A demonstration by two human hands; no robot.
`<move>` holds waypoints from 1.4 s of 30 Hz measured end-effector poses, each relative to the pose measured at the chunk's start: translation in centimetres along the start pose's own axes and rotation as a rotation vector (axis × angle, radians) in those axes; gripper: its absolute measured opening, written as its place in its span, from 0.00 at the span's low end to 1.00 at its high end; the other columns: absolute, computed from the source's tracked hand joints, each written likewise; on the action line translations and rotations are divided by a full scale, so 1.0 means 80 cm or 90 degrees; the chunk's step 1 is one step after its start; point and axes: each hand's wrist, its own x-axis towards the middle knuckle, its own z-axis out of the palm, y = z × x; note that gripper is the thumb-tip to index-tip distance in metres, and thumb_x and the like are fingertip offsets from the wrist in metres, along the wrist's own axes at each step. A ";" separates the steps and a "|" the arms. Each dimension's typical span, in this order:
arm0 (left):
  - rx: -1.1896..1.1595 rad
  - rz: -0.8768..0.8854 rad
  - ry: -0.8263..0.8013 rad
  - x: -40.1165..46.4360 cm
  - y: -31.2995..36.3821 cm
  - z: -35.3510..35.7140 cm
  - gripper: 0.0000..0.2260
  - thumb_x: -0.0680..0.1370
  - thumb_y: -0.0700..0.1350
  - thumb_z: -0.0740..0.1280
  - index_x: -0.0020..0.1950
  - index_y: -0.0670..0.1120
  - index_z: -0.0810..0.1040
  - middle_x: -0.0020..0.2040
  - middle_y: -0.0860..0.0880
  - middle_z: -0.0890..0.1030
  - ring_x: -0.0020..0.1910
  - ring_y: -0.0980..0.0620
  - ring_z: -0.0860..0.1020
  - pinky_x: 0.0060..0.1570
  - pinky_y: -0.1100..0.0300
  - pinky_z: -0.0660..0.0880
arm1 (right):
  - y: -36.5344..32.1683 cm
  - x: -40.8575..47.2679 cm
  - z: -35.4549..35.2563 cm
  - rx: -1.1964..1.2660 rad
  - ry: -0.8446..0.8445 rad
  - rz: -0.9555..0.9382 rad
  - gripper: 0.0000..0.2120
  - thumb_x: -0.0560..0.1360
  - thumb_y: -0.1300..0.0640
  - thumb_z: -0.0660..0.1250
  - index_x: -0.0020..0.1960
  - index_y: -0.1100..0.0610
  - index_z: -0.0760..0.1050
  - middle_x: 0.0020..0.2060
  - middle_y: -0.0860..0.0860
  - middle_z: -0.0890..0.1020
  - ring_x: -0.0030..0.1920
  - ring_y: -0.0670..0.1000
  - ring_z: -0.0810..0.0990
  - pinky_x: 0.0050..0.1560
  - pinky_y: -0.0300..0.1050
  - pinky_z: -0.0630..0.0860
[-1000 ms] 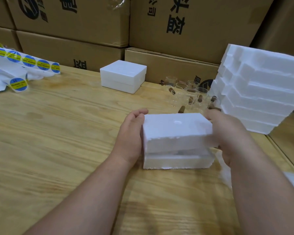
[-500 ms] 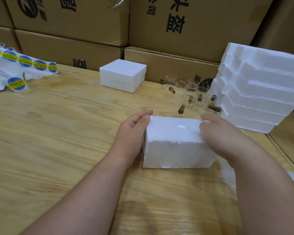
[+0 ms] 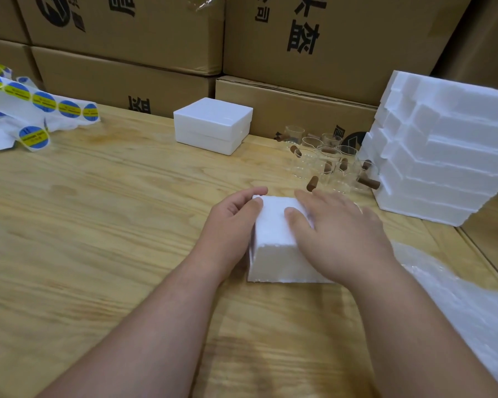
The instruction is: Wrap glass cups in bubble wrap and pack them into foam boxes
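Now closing foam box [image 3: 273, 248]: left hand [image 3: 230, 225] grips its side, right hand [image 3: 337, 237] flat on lid; next likely sticker seal.

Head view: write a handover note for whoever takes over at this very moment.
Left hand grips the left side of the near white foam box; right hand presses flat on its lid.
That box sits closed on the wooden table; a second closed white foam box stands farther back.
Done: two boxes closed.
Left: the clear glass cups with brown handles stand unwrapped beside the stack of empty foam boxes; bubble wrap lies at right. Blue-yellow round stickers lie at far left.
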 end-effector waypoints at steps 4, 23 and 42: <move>0.004 -0.001 0.002 0.000 0.000 0.001 0.09 0.83 0.44 0.64 0.54 0.52 0.85 0.44 0.53 0.86 0.43 0.55 0.82 0.43 0.60 0.80 | 0.002 0.001 -0.004 0.029 0.002 -0.008 0.31 0.78 0.31 0.45 0.79 0.38 0.57 0.81 0.41 0.56 0.81 0.47 0.50 0.78 0.62 0.49; -0.166 -0.021 0.186 0.020 0.004 -0.022 0.05 0.80 0.44 0.71 0.55 0.51 0.83 0.49 0.47 0.88 0.48 0.49 0.85 0.54 0.49 0.81 | 0.041 -0.002 -0.019 0.264 -0.045 -0.143 0.25 0.71 0.47 0.78 0.65 0.33 0.76 0.73 0.29 0.67 0.75 0.30 0.55 0.73 0.36 0.54; -0.178 0.104 0.555 0.030 0.000 -0.027 0.10 0.78 0.38 0.66 0.40 0.50 0.81 0.35 0.60 0.82 0.37 0.65 0.78 0.39 0.75 0.71 | -0.105 0.185 0.031 0.230 -0.027 -0.212 0.28 0.73 0.50 0.77 0.71 0.44 0.75 0.75 0.38 0.69 0.76 0.43 0.65 0.72 0.41 0.62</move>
